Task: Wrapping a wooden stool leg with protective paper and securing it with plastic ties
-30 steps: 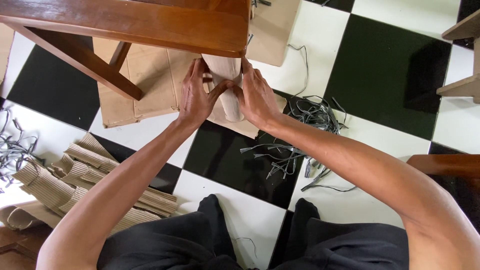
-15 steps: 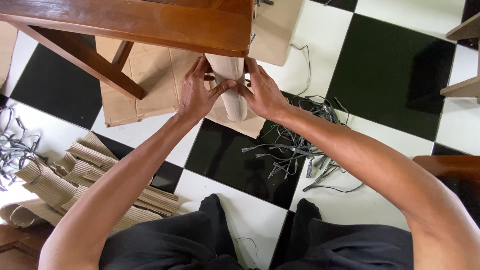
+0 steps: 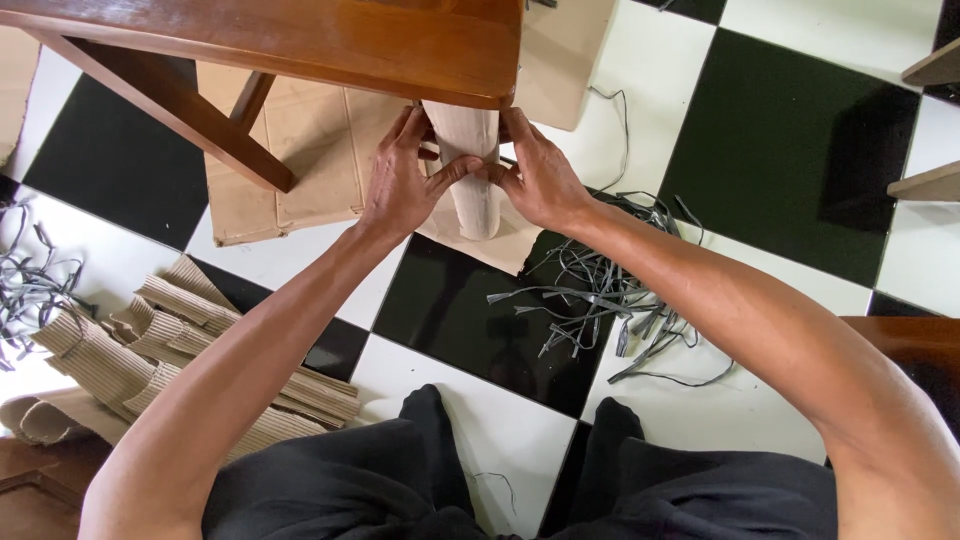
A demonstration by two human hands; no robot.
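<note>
A brown wooden table (image 3: 300,45) stands at the top of the view. One of its legs is wrapped in tan corrugated cardboard (image 3: 470,195). My left hand (image 3: 400,185) grips the wrapped leg from the left. My right hand (image 3: 540,180) grips it from the right. Both thumbs press together on the front of the cardboard wrap. The upper end of the wrap is hidden under the tabletop.
Flat cardboard sheets (image 3: 290,160) lie under the table on the black-and-white tiled floor (image 3: 780,130). A tangle of grey plastic straps (image 3: 600,290) lies right of the leg, more straps (image 3: 30,290) at far left. Corrugated cardboard pieces (image 3: 150,340) pile at lower left. My black-trousered knees (image 3: 520,480) are below.
Both hands stay clamped on the wrapped leg with thumbs pressed together. The view has shifted slightly, so everything sits a little further right and lower.
</note>
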